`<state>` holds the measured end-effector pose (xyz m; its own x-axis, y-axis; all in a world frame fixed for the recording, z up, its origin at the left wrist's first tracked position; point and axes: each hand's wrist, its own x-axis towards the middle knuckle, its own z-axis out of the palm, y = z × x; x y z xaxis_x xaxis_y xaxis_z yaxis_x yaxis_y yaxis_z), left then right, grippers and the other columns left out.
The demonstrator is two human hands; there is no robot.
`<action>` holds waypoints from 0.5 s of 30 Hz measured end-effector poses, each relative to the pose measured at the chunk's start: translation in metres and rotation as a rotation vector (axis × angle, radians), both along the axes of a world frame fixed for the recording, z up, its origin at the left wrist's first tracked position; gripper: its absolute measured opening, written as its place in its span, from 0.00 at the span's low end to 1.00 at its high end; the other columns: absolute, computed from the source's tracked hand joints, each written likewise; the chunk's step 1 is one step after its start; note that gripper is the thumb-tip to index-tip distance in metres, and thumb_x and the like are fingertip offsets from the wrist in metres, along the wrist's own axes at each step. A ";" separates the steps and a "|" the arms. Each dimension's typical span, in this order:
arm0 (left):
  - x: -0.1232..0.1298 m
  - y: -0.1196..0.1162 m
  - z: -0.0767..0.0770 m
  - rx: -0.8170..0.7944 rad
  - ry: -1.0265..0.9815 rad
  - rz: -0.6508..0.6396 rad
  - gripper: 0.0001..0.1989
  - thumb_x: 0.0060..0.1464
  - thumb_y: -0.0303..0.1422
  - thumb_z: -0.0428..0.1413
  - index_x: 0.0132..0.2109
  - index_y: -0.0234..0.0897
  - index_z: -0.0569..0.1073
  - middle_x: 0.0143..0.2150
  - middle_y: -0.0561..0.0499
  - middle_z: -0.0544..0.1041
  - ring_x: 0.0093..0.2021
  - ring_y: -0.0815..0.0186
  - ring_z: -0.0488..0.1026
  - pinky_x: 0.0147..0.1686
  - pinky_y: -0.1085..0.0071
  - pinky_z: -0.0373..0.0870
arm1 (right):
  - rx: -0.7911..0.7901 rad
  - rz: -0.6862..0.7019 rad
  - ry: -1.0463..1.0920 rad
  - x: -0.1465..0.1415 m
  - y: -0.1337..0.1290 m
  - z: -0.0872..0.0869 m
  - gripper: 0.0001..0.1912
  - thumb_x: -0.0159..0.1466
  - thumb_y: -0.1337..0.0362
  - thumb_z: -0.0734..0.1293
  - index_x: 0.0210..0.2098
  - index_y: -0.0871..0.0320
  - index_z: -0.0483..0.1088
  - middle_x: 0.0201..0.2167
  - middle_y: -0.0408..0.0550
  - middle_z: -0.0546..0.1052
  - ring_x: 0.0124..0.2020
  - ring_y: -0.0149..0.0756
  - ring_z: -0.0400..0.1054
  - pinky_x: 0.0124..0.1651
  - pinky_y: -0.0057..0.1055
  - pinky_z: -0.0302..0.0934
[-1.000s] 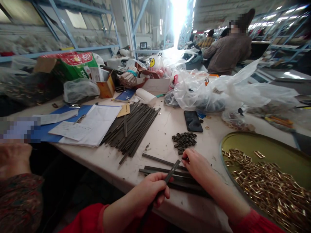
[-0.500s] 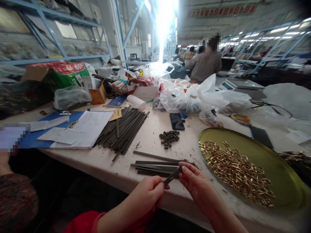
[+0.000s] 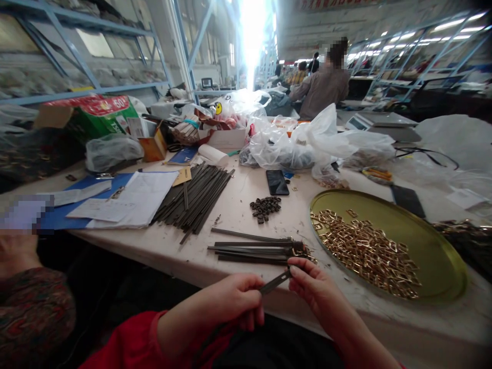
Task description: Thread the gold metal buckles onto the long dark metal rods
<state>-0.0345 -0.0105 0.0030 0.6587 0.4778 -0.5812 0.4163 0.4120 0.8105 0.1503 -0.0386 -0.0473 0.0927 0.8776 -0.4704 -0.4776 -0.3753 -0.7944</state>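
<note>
dark metal strip point(image 3: 274, 282): one long thin piece, up in the air just past the front edge of the worktop, between the two hands. it lies on a slant, low end at the left hand and high end at the right hand.
worktop point(image 3: 238, 225): long, pale and scratched, with many things on it.
round tray point(image 3: 426, 246): shiny gold, on the worktop to the right of the hands, with a heap of small gold metal loops point(image 3: 365, 253) in it.
big pile of dark strips point(image 3: 192, 197): on the worktop, farther off and to the left of the hands.
small bunch of dark strips point(image 3: 249, 247): on the worktop, just past the hands, with a few gold loops at their right ends.
patterned sleeve point(image 3: 33, 312): another person's arm at the far left, well apart from the two hands.
left hand point(image 3: 234, 302): closed, fingers curled around the low part of the strip.
right hand point(image 3: 309, 282): almost shut, fingers bent in, pinching the high end of the strip.
</note>
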 end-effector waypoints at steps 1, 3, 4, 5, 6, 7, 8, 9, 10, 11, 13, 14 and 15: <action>-0.003 0.000 0.000 -0.079 -0.023 0.032 0.15 0.45 0.27 0.44 0.41 0.32 0.68 0.22 0.55 0.69 0.17 0.75 0.61 0.17 0.80 0.56 | -0.025 -0.024 0.020 0.004 0.000 0.001 0.18 0.40 0.61 0.77 0.29 0.57 0.72 0.20 0.37 0.71 0.19 0.24 0.63 0.25 0.22 0.61; -0.007 -0.002 -0.002 -0.175 -0.072 0.110 0.14 0.44 0.28 0.46 0.40 0.31 0.69 0.21 0.55 0.70 0.15 0.77 0.61 0.15 0.82 0.55 | -0.048 -0.043 0.038 0.009 0.002 0.001 0.17 0.40 0.62 0.77 0.29 0.57 0.72 0.20 0.37 0.72 0.19 0.24 0.64 0.25 0.22 0.62; -0.009 -0.002 -0.004 -0.211 -0.094 0.138 0.14 0.44 0.28 0.47 0.39 0.30 0.69 0.21 0.55 0.70 0.15 0.77 0.61 0.15 0.82 0.55 | -0.050 -0.042 0.042 0.011 0.002 0.000 0.17 0.41 0.63 0.77 0.29 0.57 0.72 0.20 0.37 0.72 0.19 0.24 0.64 0.24 0.22 0.62; -0.009 -0.003 -0.006 -0.235 -0.112 0.160 0.14 0.44 0.28 0.47 0.39 0.30 0.69 0.21 0.54 0.71 0.15 0.77 0.61 0.15 0.82 0.55 | -0.050 -0.038 0.047 0.013 0.003 -0.001 0.16 0.41 0.63 0.77 0.29 0.57 0.72 0.20 0.37 0.71 0.19 0.24 0.64 0.24 0.22 0.62; -0.009 -0.004 -0.008 -0.257 -0.123 0.173 0.14 0.44 0.28 0.47 0.39 0.30 0.70 0.22 0.54 0.71 0.15 0.78 0.61 0.15 0.82 0.56 | -0.051 -0.034 0.051 0.013 0.003 -0.003 0.16 0.42 0.63 0.77 0.29 0.57 0.72 0.20 0.37 0.71 0.19 0.24 0.64 0.24 0.21 0.61; -0.009 -0.004 -0.011 -0.280 -0.130 0.180 0.14 0.43 0.28 0.48 0.39 0.30 0.70 0.22 0.54 0.71 0.15 0.78 0.62 0.14 0.83 0.56 | -0.054 -0.029 0.051 0.014 0.003 -0.004 0.15 0.42 0.63 0.76 0.29 0.57 0.72 0.20 0.37 0.71 0.19 0.23 0.64 0.24 0.20 0.61; -0.008 -0.004 -0.013 -0.303 -0.131 0.188 0.14 0.43 0.27 0.48 0.39 0.30 0.70 0.22 0.54 0.72 0.15 0.78 0.62 0.14 0.83 0.56 | -0.059 -0.024 0.050 0.014 0.003 -0.006 0.15 0.42 0.63 0.76 0.29 0.57 0.72 0.20 0.37 0.71 0.19 0.23 0.64 0.24 0.20 0.61; -0.008 -0.004 -0.014 -0.325 -0.127 0.195 0.14 0.43 0.27 0.48 0.39 0.30 0.70 0.22 0.54 0.72 0.15 0.78 0.62 0.13 0.83 0.56 | -0.063 -0.017 0.047 0.014 0.003 -0.008 0.15 0.43 0.63 0.76 0.29 0.57 0.72 0.21 0.37 0.71 0.19 0.22 0.64 0.25 0.19 0.61; -0.007 -0.003 -0.016 -0.348 -0.123 0.201 0.14 0.42 0.27 0.48 0.38 0.31 0.70 0.22 0.54 0.72 0.15 0.78 0.62 0.13 0.83 0.56 | -0.067 -0.013 0.044 0.015 0.003 -0.010 0.15 0.43 0.63 0.76 0.29 0.57 0.72 0.21 0.37 0.71 0.20 0.22 0.64 0.25 0.19 0.61; -0.006 -0.003 -0.017 -0.370 -0.119 0.208 0.14 0.42 0.26 0.48 0.38 0.31 0.70 0.22 0.54 0.72 0.15 0.78 0.62 0.13 0.83 0.56 | -0.068 -0.008 0.041 0.015 0.003 -0.011 0.14 0.44 0.63 0.76 0.29 0.57 0.72 0.21 0.37 0.71 0.20 0.22 0.64 0.25 0.19 0.61; -0.006 -0.002 -0.019 -0.401 -0.113 0.219 0.14 0.42 0.26 0.47 0.38 0.31 0.70 0.22 0.54 0.72 0.15 0.77 0.62 0.13 0.83 0.56 | -0.074 0.001 0.035 0.016 0.004 -0.014 0.14 0.44 0.63 0.76 0.30 0.57 0.72 0.21 0.37 0.71 0.20 0.22 0.64 0.25 0.19 0.61; -0.006 -0.001 -0.020 -0.414 -0.108 0.223 0.14 0.42 0.26 0.47 0.38 0.31 0.70 0.22 0.54 0.72 0.15 0.77 0.62 0.13 0.83 0.56 | -0.080 0.002 0.029 0.016 0.004 -0.015 0.14 0.44 0.63 0.76 0.30 0.57 0.72 0.21 0.37 0.71 0.20 0.22 0.64 0.25 0.20 0.61; -0.006 -0.001 -0.021 -0.427 -0.101 0.223 0.14 0.42 0.26 0.47 0.38 0.31 0.70 0.22 0.54 0.72 0.15 0.77 0.62 0.13 0.83 0.55 | -0.085 0.002 0.023 0.016 0.004 -0.016 0.14 0.44 0.63 0.75 0.30 0.57 0.72 0.21 0.37 0.71 0.20 0.23 0.64 0.25 0.20 0.60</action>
